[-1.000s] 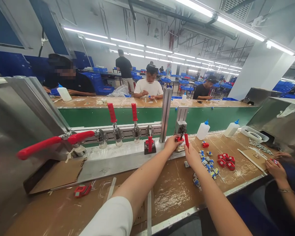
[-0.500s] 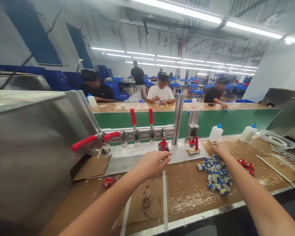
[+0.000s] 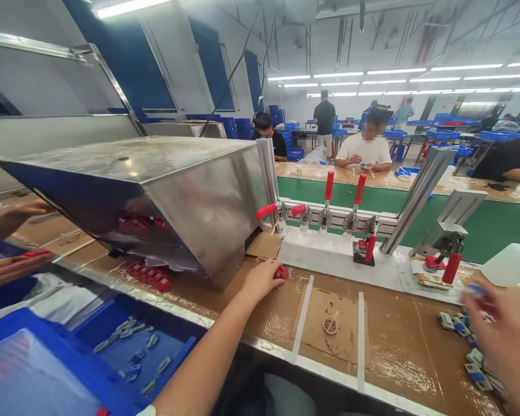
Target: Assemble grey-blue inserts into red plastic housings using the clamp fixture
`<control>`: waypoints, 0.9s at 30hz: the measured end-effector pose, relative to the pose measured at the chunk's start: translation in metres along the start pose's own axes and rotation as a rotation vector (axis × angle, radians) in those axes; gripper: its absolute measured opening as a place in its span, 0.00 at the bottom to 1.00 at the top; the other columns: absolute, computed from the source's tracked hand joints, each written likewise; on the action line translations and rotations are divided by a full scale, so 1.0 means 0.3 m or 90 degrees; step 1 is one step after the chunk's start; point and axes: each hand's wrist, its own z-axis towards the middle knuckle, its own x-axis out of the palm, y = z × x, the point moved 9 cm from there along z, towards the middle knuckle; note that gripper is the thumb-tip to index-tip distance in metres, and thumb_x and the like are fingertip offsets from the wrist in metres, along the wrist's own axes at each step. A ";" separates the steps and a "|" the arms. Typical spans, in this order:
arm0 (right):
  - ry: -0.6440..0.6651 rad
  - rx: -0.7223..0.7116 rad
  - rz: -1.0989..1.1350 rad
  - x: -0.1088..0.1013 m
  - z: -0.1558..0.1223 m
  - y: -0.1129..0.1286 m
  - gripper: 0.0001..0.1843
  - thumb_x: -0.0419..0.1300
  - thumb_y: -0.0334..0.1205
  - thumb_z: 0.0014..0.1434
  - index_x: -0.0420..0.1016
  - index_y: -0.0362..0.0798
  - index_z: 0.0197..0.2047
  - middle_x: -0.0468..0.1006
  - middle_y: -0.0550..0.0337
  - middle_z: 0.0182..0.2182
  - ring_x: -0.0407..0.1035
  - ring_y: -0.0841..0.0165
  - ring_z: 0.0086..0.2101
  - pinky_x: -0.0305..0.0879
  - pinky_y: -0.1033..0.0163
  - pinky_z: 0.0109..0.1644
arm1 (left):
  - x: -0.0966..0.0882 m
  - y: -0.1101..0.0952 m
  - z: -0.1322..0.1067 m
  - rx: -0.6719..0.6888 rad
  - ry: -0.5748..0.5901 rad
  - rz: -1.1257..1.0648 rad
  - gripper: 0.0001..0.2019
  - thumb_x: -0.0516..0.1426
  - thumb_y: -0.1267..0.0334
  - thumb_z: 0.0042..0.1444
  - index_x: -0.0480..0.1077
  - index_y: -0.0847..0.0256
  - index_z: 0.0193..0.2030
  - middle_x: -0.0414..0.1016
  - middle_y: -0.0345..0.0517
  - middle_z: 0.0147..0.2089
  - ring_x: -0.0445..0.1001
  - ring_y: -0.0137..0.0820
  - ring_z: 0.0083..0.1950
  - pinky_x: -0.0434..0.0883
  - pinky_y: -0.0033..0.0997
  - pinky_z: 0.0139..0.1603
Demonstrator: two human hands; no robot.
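Note:
My left hand (image 3: 262, 282) rests on the cardboard-covered bench, its fingers closed round a small red plastic part (image 3: 281, 273). At the right edge my right hand (image 3: 498, 338), smeared by motion, pinches a small blue-and-white block (image 3: 476, 291). Below it lies a pile of similar blue, white and grey blocks (image 3: 474, 358), partly hidden by that hand. Between my hands stands a row of red-handled toggle clamps (image 3: 325, 215) on a metal rail. One clamp (image 3: 370, 248) is lowered over a dark block, and a separate clamp (image 3: 450, 268) sits farther right over a red piece.
A large sheet-metal hood (image 3: 199, 202) stands left, with red parts (image 3: 149, 276) at its opening. Another person's hands (image 3: 17, 266) work beyond it. Blue bins (image 3: 86, 341) sit below the bench edge. A white bottle (image 3: 507, 264) and a small round cup (image 3: 330, 325) stand on the bench.
The view has swung left. My left hand has moved left and down onto the red part by the hood. My right hand has come to the block pile and now holds a block.

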 end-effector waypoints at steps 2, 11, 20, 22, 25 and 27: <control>0.127 -0.113 0.171 0.202 -0.076 0.305 0.24 0.58 0.57 0.64 0.70 0.65 0.61 0.74 0.44 0.50 0.75 0.51 0.44 0.72 0.44 0.51 | 0.027 -0.020 0.006 0.021 -0.019 -0.042 0.13 0.66 0.57 0.54 0.75 0.52 0.46 0.77 0.45 0.49 0.77 0.39 0.50 0.69 0.30 0.48; 0.214 -0.115 0.261 0.715 0.047 0.737 0.18 0.56 0.46 0.65 0.73 0.47 0.54 0.74 0.45 0.53 0.68 0.55 0.54 0.64 0.50 0.59 | 0.174 -0.327 0.055 0.156 -0.065 -0.457 0.19 0.70 0.61 0.47 0.75 0.58 0.46 0.78 0.43 0.44 0.77 0.33 0.43 0.73 0.30 0.47; 0.637 -0.314 0.236 0.603 -0.246 0.788 0.26 0.59 0.51 0.65 0.62 0.48 0.20 0.64 0.65 0.18 0.51 0.72 0.22 0.42 0.63 0.30 | 0.252 -0.332 0.074 0.121 -0.053 -0.529 0.23 0.70 0.50 0.48 0.75 0.59 0.47 0.79 0.40 0.36 0.74 0.30 0.35 0.71 0.27 0.38; 0.663 -0.330 0.257 0.607 -0.259 0.810 0.24 0.57 0.48 0.66 0.60 0.48 0.20 0.64 0.65 0.19 0.51 0.71 0.22 0.42 0.63 0.31 | 0.255 -0.343 0.072 0.129 -0.036 -0.513 0.23 0.70 0.50 0.48 0.75 0.59 0.47 0.79 0.39 0.35 0.73 0.29 0.33 0.70 0.27 0.36; 0.689 -0.331 0.288 0.626 -0.269 0.830 0.21 0.52 0.45 0.67 0.58 0.49 0.22 0.64 0.64 0.20 0.52 0.71 0.24 0.44 0.63 0.32 | 0.260 -0.351 0.069 0.130 -0.015 -0.508 0.24 0.71 0.50 0.47 0.75 0.59 0.48 0.81 0.40 0.36 0.75 0.30 0.34 0.71 0.27 0.37; 0.701 -0.319 0.320 0.636 -0.276 0.830 0.21 0.51 0.44 0.67 0.56 0.49 0.22 0.62 0.65 0.20 0.51 0.71 0.24 0.44 0.63 0.32 | 0.270 -0.353 0.071 0.130 0.005 -0.514 0.24 0.71 0.51 0.47 0.75 0.58 0.48 0.81 0.41 0.37 0.77 0.31 0.36 0.72 0.28 0.38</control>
